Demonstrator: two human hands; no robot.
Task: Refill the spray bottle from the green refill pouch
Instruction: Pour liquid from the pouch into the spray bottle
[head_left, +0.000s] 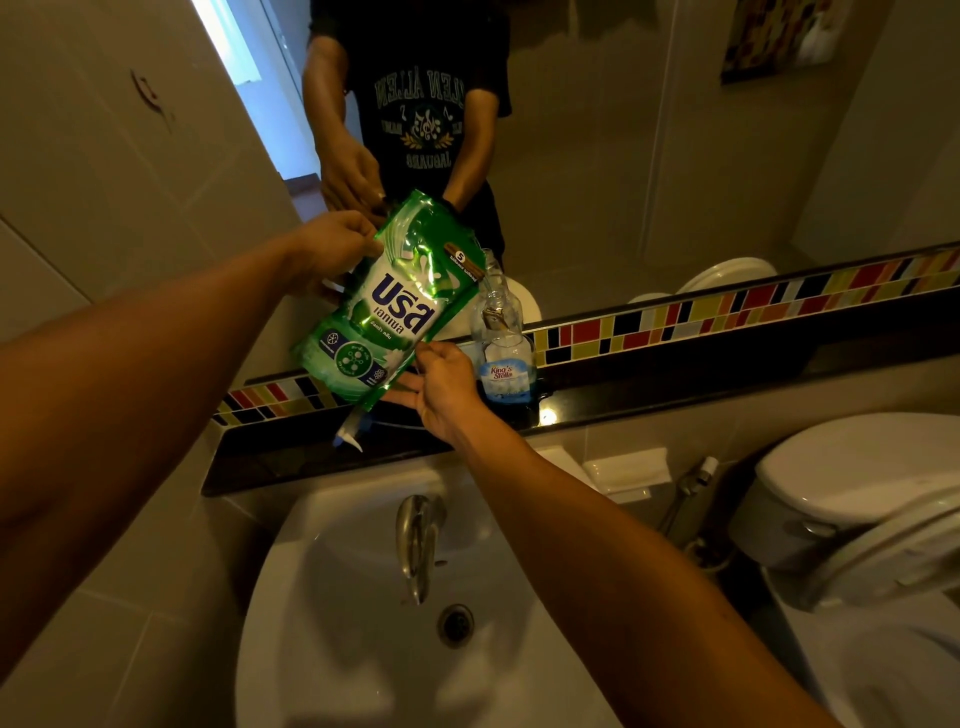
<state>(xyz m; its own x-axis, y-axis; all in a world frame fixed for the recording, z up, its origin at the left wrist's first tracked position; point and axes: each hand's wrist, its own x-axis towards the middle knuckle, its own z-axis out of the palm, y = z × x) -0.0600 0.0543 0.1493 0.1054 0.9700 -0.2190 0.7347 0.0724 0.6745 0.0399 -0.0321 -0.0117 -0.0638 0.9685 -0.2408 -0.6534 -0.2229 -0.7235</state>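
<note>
I hold the green refill pouch (387, 306) tilted above the black ledge, its upper right corner close to the bottle's mouth. My left hand (332, 244) grips its top left edge. My right hand (441, 387) pinches its lower right edge. The clear spray bottle (503, 345) stands upright on the ledge just right of the pouch, without its top, with blue liquid in its lower part. The white spray head (349, 430) with its tube lies on the ledge below the pouch.
The black ledge (649, 400) runs under a mirror with a band of coloured tiles (727, 304). Below it are a white sink (363, 623) with a metal tap (418, 540). A toilet (857, 499) stands at the right, a soap dish (623, 470) on the wall.
</note>
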